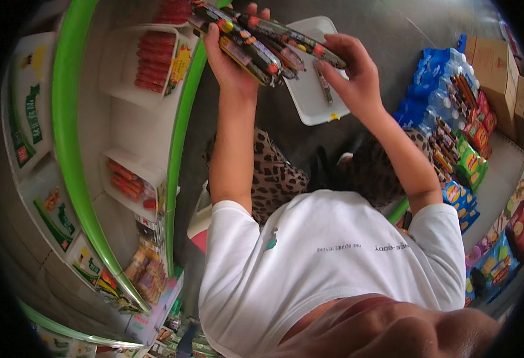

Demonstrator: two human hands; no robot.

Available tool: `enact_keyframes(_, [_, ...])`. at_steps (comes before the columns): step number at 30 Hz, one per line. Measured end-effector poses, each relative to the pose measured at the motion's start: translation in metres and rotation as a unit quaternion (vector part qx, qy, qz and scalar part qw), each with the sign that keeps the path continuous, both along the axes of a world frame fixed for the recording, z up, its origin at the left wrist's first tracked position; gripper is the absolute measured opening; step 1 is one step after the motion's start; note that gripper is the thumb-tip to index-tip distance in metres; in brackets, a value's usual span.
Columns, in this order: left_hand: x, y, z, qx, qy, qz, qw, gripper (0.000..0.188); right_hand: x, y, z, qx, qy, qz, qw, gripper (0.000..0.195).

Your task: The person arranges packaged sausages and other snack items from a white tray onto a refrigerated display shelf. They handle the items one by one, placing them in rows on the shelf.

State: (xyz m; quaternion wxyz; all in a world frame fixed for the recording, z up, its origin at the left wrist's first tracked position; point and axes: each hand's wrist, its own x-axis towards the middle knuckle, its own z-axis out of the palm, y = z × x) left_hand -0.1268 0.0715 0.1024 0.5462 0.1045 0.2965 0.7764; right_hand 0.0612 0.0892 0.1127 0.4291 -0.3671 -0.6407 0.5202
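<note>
My left hand [235,62] is wrapped around a bunch of dark, slim snack packets [248,40] with orange and yellow printing, held above the floor. The thumb lies along the near side of the bunch and fingertips show behind it. My right hand [356,74] pinches the near right end of one long packet [295,38], whose other end lies over the bunch. Beneath my hands is a shallow white plastic tray [304,109]. A single slim packet [323,85] lies on it, close to my right thumb.
At left, green-edged shelves [181,116] carry a white bin of red-wrapped sausages [154,62] and a smaller white bin [132,179]. To the right are shrink-wrapped water bottles [436,89], cardboard boxes [490,67], more slim packets [443,143] and crisp bags [472,163].
</note>
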Motion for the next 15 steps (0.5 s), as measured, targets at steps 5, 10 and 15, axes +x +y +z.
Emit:
enact_keyframes(5, [0.011,-0.001,0.005,-0.051,-0.05,0.008,0.997,0.052,0.007,0.018,0.016,-0.115,-0.094,0.129,0.98,0.016])
enact_keyframes(10, [0.005,0.013,-0.012,0.031,-0.109,-0.037,0.993,0.044,0.036,0.036,0.003,-0.389,0.116,0.124,0.905,0.031])
enact_keyframes(15, [-0.01,0.008,-0.013,0.053,-0.196,-0.006,0.979,0.052,0.035,0.045,-0.031,-0.333,0.004,0.097,0.938,0.025])
